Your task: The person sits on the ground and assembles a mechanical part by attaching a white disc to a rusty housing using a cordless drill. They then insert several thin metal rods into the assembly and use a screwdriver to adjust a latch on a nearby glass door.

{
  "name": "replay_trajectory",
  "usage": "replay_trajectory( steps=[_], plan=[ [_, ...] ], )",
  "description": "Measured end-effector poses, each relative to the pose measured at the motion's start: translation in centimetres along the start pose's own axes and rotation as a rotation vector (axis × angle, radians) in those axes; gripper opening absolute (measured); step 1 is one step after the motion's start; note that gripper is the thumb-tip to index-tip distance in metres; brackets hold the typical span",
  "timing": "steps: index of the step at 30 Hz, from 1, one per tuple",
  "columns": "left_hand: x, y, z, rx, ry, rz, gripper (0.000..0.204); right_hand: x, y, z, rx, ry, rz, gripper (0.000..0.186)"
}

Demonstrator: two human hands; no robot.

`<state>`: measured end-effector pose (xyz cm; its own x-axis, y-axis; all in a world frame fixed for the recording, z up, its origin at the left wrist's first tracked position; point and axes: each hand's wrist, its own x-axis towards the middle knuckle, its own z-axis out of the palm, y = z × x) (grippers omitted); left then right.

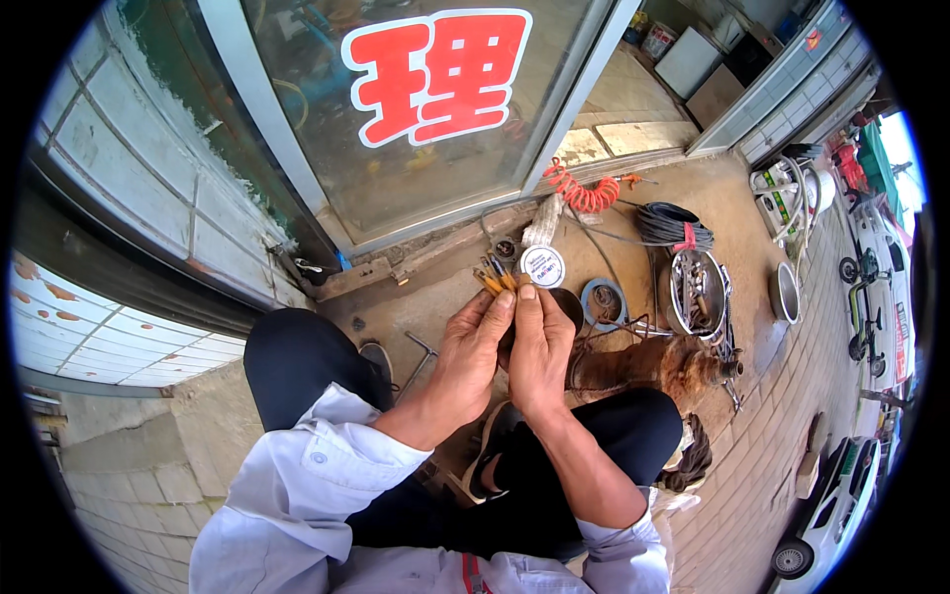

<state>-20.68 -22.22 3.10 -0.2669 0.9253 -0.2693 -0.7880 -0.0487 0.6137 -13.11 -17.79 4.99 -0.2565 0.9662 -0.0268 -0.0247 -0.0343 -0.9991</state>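
Note:
My left hand (pixel 469 348) and my right hand (pixel 539 346) meet in front of me, thumbs side by side. Pinched between their fingertips are several small yellow-brown pieces (pixel 500 277) with dark ends, too small to name for certain. Just beyond the fingers stands a round tin (pixel 542 265) with a printed white lid. A dark round object (pixel 568 309) is partly hidden behind my right hand. To the right of that hand lies a rusty, roughly cylindrical metal part (pixel 643 368). A T-handled tool (pixel 419 348) rests on the ground left of my left hand.
A blue-grey ring (pixel 604 303), a metal bowl of tools (pixel 697 293), a black cable coil (pixel 673 228) and a red coiled air hose (pixel 591 194) lie ahead right. Farther right is a metal basin (pixel 785 293). A glass door (pixel 416 183) stands ahead; parked vehicles (pixel 841 500) are far right.

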Motion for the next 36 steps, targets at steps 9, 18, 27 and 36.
replay_trajectory(
  steps=[9, 18, 27, 36],
  plan=[
    [0.0, 0.2, -0.1, -0.126, -0.106, -0.013, 0.038, -0.1, -0.1, -0.2, -0.563, 0.01, -0.611, 0.013],
    [-0.4, 1.2, 0.0, -0.227, -0.132, -0.079, 0.039, -0.1, 0.0, -0.9, -0.88, -0.05, -0.769, 0.029],
    [-0.1, 1.7, -0.9, -0.151, -0.06, -0.152, 0.036, 0.2, 0.1, -1.1, -0.897, -0.164, -0.713, 0.039],
    [-0.2, 1.3, 0.0, -0.231, 0.07, -0.101, 0.03, -0.6, -0.2, -0.5, -0.851, -0.185, -0.492, 0.037]
  ],
)
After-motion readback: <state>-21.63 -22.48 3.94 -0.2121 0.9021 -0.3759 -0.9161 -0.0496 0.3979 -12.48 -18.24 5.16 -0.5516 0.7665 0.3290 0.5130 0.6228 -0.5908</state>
